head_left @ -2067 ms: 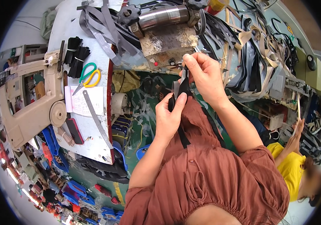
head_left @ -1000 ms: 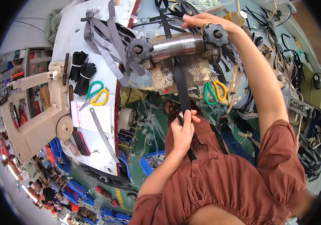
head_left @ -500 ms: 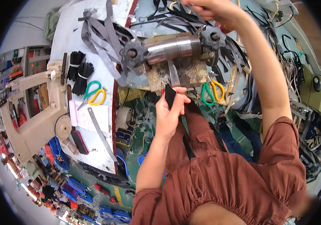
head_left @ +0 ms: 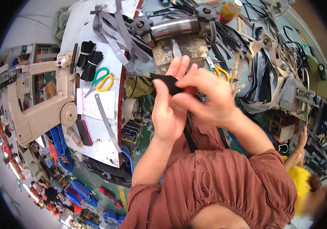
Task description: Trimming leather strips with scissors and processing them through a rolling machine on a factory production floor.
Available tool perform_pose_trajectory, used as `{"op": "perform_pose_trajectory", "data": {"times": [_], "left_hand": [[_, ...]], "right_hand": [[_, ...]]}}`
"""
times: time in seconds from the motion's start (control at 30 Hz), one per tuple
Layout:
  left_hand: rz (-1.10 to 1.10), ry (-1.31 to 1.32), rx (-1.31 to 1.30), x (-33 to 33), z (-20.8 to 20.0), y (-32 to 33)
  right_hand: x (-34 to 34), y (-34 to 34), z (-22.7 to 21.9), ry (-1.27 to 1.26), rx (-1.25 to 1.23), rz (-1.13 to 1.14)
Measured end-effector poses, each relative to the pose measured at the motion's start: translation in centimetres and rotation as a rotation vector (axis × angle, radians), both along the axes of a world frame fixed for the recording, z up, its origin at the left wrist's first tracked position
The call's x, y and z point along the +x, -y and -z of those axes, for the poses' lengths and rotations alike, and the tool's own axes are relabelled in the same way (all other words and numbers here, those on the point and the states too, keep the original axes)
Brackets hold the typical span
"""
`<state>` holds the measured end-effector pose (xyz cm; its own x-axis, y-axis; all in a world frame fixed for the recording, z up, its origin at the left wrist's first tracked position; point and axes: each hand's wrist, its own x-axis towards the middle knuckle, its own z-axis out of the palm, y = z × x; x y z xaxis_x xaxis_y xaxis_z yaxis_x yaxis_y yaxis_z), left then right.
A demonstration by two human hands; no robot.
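A short black fabric strip lies across the fingers of my left hand. That palm is turned up, with the thumb on the strip's left end and the other fingers behind it. My right hand, slightly blurred, closes over the strip's right end with its index finger and thumb curled around it. Part of the strip is hidden under these fingers. Just beyond both hands stands a bench device with a shiny metal roller between two dark knobs. A pale flat tongue sticks out below the roller over a worn plate.
On the left white table lie green-and-yellow scissors, a metal ruler, black bundles and a phone. A beige sewing machine stands left. Grey strips and a yellow-red jar surround the roller. Another person is at right.
My right hand has come down from beyond the roller to the black strip. My left palm has opened upward, with the strip now crosswise on it. The view has shifted slightly.
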<state>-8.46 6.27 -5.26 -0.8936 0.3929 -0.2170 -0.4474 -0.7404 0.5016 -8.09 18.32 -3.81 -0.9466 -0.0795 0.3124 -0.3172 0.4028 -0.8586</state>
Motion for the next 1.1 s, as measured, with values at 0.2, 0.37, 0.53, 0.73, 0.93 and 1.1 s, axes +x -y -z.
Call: {"op": "perform_pose_trajectory", "data": {"times": [0.2, 0.37, 0.53, 0.73, 0.93, 1.1], "left_hand": [[0.081, -0.095, -0.051, 2.4, -2.5, 0.6], [0.144, -0.094, -0.018, 3.1, -3.0, 1.9], [0.075, -0.085, -0.065, 3.7, -3.3, 2.1], [0.095, -0.147, -0.103, 3.5, -2.4, 1.9], [0.066, -0.054, -0.043, 3.5, -0.9, 1.7], [-0.158, -0.048, -0.261, -0.3, 4.2, 5.7]], "right_hand": [[2.6, 1.0, -0.3, 0.019, -0.089, 0.11], [3.9, 2.0, -1.3, 0.004, -0.127, 0.148], [4.6, 3.0, -1.1, -0.08, -0.091, 0.212], [4.8, 3.6, -1.1, -0.001, -0.12, 0.283], [5.0, 3.3, -0.6, 0.231, -0.557, 0.263], [5.9, -2.0, -0.1, 0.294, -0.505, 0.479]]}}
